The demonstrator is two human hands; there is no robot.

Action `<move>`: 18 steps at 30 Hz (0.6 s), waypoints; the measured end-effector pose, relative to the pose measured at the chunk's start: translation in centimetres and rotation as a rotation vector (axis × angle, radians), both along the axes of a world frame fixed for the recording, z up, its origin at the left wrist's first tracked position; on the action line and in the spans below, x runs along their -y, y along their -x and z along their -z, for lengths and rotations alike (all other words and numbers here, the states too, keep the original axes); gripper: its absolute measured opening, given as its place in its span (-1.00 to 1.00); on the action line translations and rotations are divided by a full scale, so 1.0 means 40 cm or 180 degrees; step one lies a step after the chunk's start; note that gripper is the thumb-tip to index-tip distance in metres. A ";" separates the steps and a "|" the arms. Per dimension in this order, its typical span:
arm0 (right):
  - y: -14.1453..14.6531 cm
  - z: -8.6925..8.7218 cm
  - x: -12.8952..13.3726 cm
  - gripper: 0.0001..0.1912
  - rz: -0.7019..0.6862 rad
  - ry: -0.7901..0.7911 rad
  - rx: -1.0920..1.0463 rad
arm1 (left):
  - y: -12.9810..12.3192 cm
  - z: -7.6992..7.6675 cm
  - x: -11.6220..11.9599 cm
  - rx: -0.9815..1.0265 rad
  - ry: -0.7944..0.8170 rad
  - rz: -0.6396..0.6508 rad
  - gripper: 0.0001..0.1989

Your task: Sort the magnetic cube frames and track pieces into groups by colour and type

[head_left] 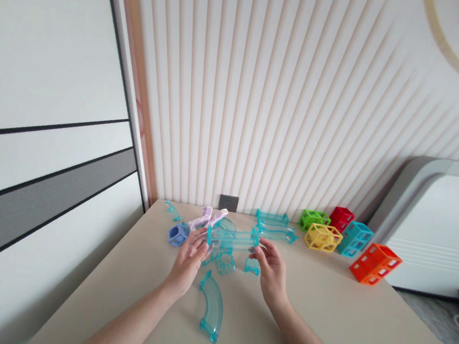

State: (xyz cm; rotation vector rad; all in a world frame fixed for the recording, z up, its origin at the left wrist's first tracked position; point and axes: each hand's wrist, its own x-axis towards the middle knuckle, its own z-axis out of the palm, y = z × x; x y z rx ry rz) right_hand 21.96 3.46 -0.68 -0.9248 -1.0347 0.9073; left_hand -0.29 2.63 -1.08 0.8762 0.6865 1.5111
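Between my two hands, a clear teal straight track piece [233, 239] is held level above the table. My left hand [188, 258] pinches its left end, and my right hand [271, 266] grips its right end. Behind and below it lie more clear teal pieces, among them a round-holed one [226, 263] and a small short one [252, 266], partly covered by the held piece. Nearer to me, a curved teal track piece [212, 308] rests flat between my forearms. Close to my left hand are a blue cube frame [177, 235] and pale purple pieces [200, 221].
Straight teal track pieces [274, 231] lie at the back. To the right stand green [313, 221], yellow [322, 238], red [341, 219], blue [355, 239] and orange [375, 264] cube-frame blocks. A ribbed wall with a socket [228, 203] borders the table [277, 341]; a cabinet [42, 240] stands left.
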 end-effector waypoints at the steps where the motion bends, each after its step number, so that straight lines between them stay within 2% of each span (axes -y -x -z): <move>1: 0.000 -0.001 0.000 -0.58 -0.0007 0.0004 -0.0009 | 0.000 0.001 0.000 -0.0010 0.0001 -0.0007 -0.60; 8: 0.005 -0.006 0.000 -0.64 0.0052 -0.0069 -0.0003 | 0.000 0.014 -0.003 -0.0052 -0.0009 -0.0022 -0.61; 18: 0.004 -0.003 -0.001 -0.67 0.0049 -0.0073 0.0042 | 0.001 0.008 0.000 -0.0060 0.0041 -0.0023 -0.60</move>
